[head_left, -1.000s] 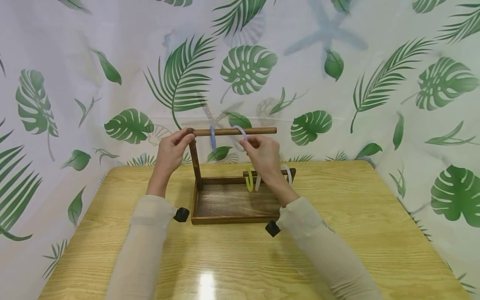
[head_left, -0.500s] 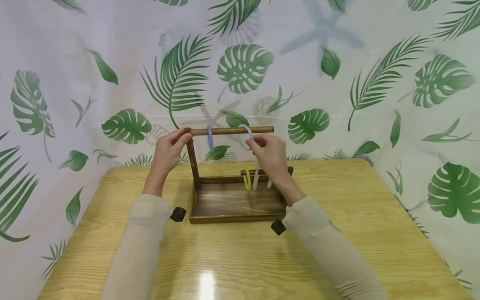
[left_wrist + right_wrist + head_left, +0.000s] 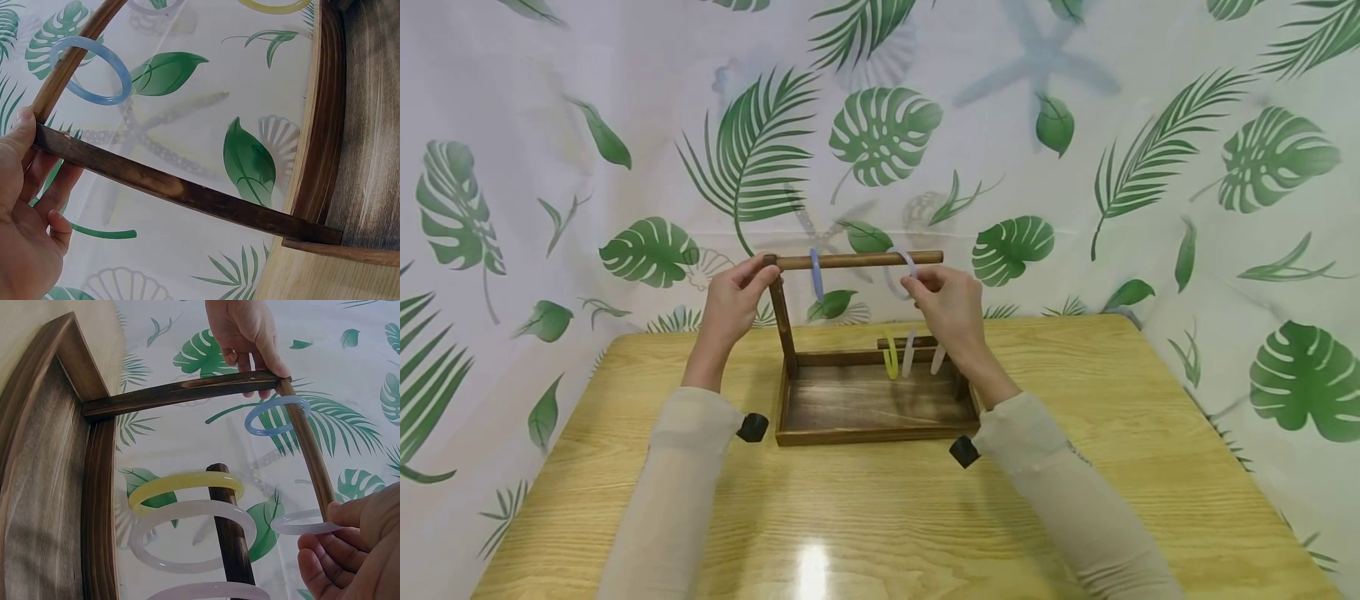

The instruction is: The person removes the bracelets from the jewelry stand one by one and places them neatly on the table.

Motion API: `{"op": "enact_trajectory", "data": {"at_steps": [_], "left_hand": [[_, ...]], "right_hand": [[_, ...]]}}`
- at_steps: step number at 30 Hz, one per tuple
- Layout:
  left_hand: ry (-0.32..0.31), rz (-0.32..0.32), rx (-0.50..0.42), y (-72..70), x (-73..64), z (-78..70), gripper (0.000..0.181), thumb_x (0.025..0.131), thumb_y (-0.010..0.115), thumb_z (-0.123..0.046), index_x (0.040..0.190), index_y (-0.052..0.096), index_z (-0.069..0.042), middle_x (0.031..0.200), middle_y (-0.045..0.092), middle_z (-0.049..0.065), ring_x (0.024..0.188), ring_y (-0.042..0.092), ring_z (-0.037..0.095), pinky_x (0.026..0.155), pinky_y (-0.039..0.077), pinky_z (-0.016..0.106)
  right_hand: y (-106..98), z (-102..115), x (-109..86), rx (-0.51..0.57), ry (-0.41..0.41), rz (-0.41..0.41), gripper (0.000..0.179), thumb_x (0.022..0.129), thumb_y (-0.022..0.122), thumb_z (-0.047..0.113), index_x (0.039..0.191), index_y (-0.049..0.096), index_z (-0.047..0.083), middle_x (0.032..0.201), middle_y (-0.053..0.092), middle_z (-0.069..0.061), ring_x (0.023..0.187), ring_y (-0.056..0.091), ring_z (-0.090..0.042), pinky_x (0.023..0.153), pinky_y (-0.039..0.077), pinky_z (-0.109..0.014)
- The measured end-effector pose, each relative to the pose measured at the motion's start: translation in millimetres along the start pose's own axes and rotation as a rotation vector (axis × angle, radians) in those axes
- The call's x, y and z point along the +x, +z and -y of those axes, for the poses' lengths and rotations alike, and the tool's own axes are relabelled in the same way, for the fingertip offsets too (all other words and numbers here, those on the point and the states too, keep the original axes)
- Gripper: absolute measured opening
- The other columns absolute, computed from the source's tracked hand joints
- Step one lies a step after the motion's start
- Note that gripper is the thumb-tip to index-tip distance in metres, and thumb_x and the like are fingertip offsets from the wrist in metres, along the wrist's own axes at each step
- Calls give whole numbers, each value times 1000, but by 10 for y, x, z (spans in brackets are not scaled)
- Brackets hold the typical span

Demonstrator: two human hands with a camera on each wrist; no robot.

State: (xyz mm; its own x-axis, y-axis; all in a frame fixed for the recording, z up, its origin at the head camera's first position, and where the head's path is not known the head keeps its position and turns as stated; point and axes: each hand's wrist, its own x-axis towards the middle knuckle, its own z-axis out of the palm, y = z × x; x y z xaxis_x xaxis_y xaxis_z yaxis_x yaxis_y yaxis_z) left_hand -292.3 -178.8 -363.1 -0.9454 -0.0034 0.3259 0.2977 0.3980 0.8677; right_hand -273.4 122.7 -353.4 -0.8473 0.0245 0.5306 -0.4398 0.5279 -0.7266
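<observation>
A dark wooden bangle stand [image 3: 880,436] rests on the table, with a tall post at its left carrying an upper rod [image 3: 861,261]. My left hand [image 3: 730,304] grips the corner where post and rod meet. Around the rod hangs a blue bangle [image 3: 816,277], near that corner. Farther right, a pale lavender bangle [image 3: 300,527] also encircles the rod, and my right hand [image 3: 953,310] pinches its lower right side between thumb and fingers. Below, the short lower rod [image 3: 232,544] bears a yellow bangle [image 3: 181,480] and two pale ones, the nearer whitish bangle [image 3: 140,544] beside the yellow.
The light wood-grain table [image 3: 865,517] extends around the stand. Behind it hangs a white cloth [image 3: 1037,192] printed with green leaves. The upper rod's right end is free, without a post. My right hand and wrist cover part of the lower rod's support in the head view.
My right hand has moved right, drawing the lavender bangle along the upper rod toward its free end. The left hand keeps its grip on the corner. The head view has shifted slightly.
</observation>
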Motion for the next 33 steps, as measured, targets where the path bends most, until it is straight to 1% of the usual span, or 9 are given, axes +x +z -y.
{"op": "enact_trajectory", "data": {"at_steps": [3,6,10,13,17,20,26,29,33], "left_hand": [[0,0,8,-3,-4,-1,50,106,61,-33,146,57,-3,133,65,23,121,60,32,89,45,31],[-1,7,17,-6,1,-7,51,107,60,-34,148,56,-3,133,65,23,118,60,32,83,42,29],[-11,18,18,-8,-1,-15,54,107,59,-36,150,53,-3,138,62,23,125,58,33,88,43,33],[-15,23,14,-5,-6,-22,55,107,59,-36,150,52,-4,140,61,22,128,57,33,90,44,35],[-15,23,4,-3,-14,-20,55,107,59,-36,150,52,-4,138,62,23,129,57,35,98,46,42],[-14,22,-1,-5,-17,-13,55,107,59,-35,150,52,-3,138,62,24,131,55,36,107,43,49],[0,23,8,-6,-9,2,55,107,60,-36,149,53,-2,136,63,23,131,55,36,108,43,50],[3,24,3,-5,-3,9,54,107,59,-36,149,54,-2,136,64,22,131,56,35,106,45,50],[4,25,2,-5,3,12,55,107,59,-36,149,54,-2,137,63,22,132,55,35,107,44,49]], "right_hand": [[-12,-2,-4,14,15,8,17,96,76,13,102,80,-2,82,76,-15,67,71,-25,48,41,-19],[-36,-3,-7,24,38,16,18,97,75,15,103,79,-1,83,76,-14,68,71,-24,49,42,-20],[-53,-25,-9,12,45,17,19,98,75,17,103,79,-1,83,76,-14,69,71,-25,50,44,-20],[-60,-46,-13,2,35,14,19,98,75,17,102,79,-1,84,76,-14,69,72,-26,48,44,-21],[-76,-53,-18,3,28,15,20,98,75,17,102,79,-1,84,76,-14,69,72,-27,47,42,-21],[-88,-53,-17,-4,32,18,20,98,75,17,103,79,-1,85,76,-15,70,72,-28,48,42,-21],[-123,-55,-21,-20,29,10,20,98,75,17,103,79,-2,84,76,-15,70,72,-26,48,42,-21],[-142,-60,-21,-21,27,5,21,98,75,17,103,79,-2,84,76,-16,70,72,-27,47,40,-21],[-165,-76,-21,-32,30,-6,20,97,75,16,103,79,-3,85,76,-17,69,72,-29,46,38,-20]]}}
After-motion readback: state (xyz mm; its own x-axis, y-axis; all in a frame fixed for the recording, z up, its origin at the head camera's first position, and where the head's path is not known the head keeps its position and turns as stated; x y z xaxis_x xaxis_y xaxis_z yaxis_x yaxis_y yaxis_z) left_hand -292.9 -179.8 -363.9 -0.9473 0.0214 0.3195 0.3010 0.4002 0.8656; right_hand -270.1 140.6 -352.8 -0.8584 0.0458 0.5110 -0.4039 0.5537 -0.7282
